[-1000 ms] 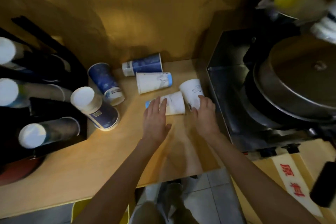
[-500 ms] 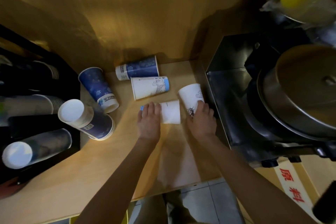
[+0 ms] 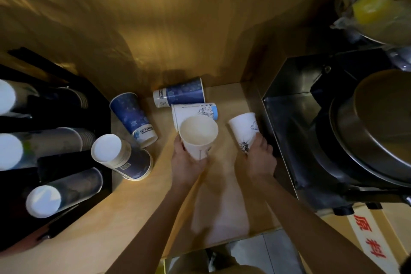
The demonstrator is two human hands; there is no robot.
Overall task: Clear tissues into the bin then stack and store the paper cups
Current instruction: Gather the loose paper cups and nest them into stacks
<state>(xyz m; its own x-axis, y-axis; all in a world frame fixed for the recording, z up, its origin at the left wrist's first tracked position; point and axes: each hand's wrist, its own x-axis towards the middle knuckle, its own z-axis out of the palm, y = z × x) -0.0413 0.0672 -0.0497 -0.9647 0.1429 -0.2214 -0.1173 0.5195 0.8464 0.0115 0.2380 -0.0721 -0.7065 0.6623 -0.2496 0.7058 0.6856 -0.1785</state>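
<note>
Head view, cup-stacking step; no tissues or bin in sight. Item 1: left hand (image 3: 189, 162), centre frame, fingers wrapped round the base of a white cup (image 3: 198, 138) held mouth-up and clear of the counter (image 3: 138, 202). Item 2: right hand (image 3: 255, 158), just right of centre, closed round the wide end of a second cup (image 3: 243, 131), which seems to stand rim-down on the counter. Item 3: loose stock, upper centre: one white cup with blue band (image 3: 200, 110) and one blue cup (image 3: 180, 93) lying on their sides; another blue cup (image 3: 133, 117) rim-down to their left; a short stack (image 3: 121, 158) at centre left. Item 4: black rack (image 3: 57, 158), left edge, holding rows of nested cups, likely the store. Handling advice: the two held cups face opposite ways, so turn one before nesting; line up the axes, slide base into mouth, press lightly since thin paper walls dent; keep white with white, blue with blue; mind the steel unit (image 3: 287, 131) close beside the right hand
</note>
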